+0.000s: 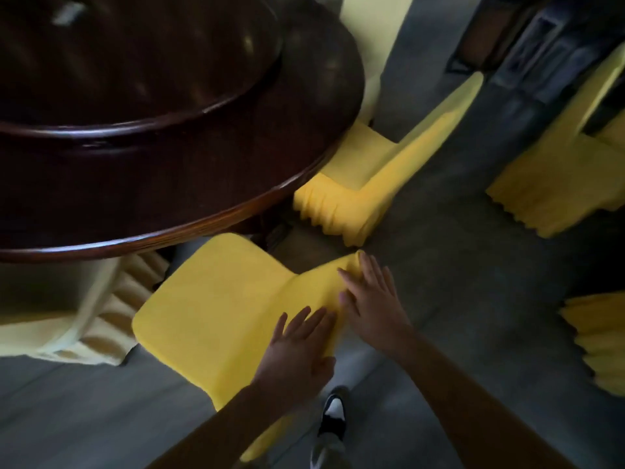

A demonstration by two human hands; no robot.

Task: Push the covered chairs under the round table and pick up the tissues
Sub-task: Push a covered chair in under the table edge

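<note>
The round dark wooden worktop fills the upper left of my view, with a raised round centre tier on it. The grey floor spreads below and to the right. Nearest me stands a yellow covered chair, its seat only just reaching the worktop's edge, most of it out in the open, its backrest top toward me. A second yellow covered chair sits further round to the right, its seat partly under the rim. A paler covered chair shows at the left, largely beneath the worktop. Two more yellow covers, one at the far right and one at the right edge, stand well apart from the worktop. My left hand lies flat, fingers spread wide, on the top of the nearest chair's backrest, gripping nothing. My right hand is likewise flat and spread on the same backrest, just beside the left. One shoe, dark and white, shows on the floor below my hands. I see no tissues; the picture is blurred
</note>
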